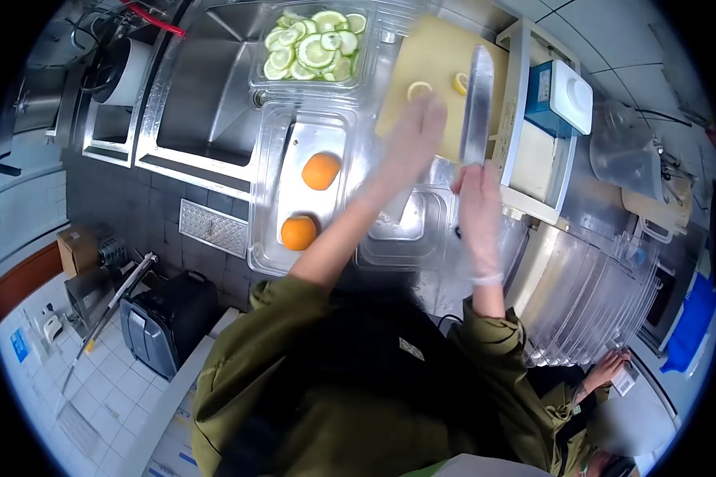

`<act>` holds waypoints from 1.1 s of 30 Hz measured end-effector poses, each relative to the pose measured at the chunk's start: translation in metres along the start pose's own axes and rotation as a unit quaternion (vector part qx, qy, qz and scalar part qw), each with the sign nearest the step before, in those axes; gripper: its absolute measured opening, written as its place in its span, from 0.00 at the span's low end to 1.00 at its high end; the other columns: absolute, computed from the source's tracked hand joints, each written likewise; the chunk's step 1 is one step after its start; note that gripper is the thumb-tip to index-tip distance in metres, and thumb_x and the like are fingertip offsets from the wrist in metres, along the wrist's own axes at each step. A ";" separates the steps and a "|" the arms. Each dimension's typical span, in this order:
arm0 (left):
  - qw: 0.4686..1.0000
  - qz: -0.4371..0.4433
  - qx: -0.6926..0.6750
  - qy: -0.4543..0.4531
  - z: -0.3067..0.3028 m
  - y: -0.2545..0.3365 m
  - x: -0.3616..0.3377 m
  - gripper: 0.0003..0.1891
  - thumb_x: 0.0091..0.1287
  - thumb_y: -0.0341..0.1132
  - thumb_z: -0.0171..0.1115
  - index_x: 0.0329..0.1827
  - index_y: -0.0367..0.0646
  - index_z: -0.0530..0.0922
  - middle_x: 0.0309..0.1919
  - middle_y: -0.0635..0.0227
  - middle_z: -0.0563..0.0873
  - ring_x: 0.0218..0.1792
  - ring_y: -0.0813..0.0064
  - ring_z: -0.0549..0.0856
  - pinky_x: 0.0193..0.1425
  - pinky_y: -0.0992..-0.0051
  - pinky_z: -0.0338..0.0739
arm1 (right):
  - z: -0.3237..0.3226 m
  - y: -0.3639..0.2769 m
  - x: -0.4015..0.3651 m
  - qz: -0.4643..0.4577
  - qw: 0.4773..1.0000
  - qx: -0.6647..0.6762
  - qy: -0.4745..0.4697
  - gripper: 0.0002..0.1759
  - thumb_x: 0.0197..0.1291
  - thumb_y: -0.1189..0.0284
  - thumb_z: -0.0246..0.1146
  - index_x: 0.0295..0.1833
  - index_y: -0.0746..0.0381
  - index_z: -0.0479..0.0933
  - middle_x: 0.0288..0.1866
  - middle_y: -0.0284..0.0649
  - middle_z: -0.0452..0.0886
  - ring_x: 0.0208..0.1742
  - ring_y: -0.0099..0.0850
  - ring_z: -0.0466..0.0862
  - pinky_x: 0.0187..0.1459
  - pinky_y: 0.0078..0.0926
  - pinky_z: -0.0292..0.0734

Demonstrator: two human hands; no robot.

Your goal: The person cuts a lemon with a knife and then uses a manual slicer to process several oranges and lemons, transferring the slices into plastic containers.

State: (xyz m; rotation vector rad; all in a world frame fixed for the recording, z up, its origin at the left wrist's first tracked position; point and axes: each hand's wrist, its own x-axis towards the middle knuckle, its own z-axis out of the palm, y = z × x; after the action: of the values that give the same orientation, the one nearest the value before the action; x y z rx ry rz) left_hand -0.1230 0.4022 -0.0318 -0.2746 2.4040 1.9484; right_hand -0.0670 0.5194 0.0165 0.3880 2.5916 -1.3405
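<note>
My right hand (479, 199), in a clear glove, is closed around the handle of a large kitchen knife (476, 103). Its broad blade points away from me over the yellow cutting board (429, 60). Smeared by motion, my gloved left hand (415, 131) reaches over the board's near left part, its fingers just below a lemon slice (419, 89). Close to the blade's left side lies another lemon piece (461, 83). A clear container (310, 78) at the back left is filled with citrus slices (314, 52).
Two oranges (321, 171) lie in a clear tray (269, 159) left of my left arm. Beyond it is a steel sink (207, 87). An clear container (414, 230) stands before me. Right of the board is a white bin (533, 167). Another person's hand (607, 367) holds a labelled item.
</note>
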 end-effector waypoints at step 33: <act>0.913 0.279 0.287 -0.082 0.015 0.009 -0.107 0.28 0.57 0.31 0.63 0.63 0.36 0.69 0.51 0.51 0.80 0.53 0.55 0.80 0.59 0.63 0.73 | -0.154 0.021 0.209 -0.079 0.883 -0.441 0.140 0.34 0.60 0.40 0.47 0.61 0.54 0.68 0.48 0.47 0.83 0.50 0.42 0.83 0.48 0.42 0.78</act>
State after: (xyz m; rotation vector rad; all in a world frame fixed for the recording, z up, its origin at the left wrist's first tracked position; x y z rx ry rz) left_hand -0.0203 0.4311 -0.0113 0.6297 2.9912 1.1934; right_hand -0.2661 0.6871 0.0273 0.2104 3.1622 -0.0114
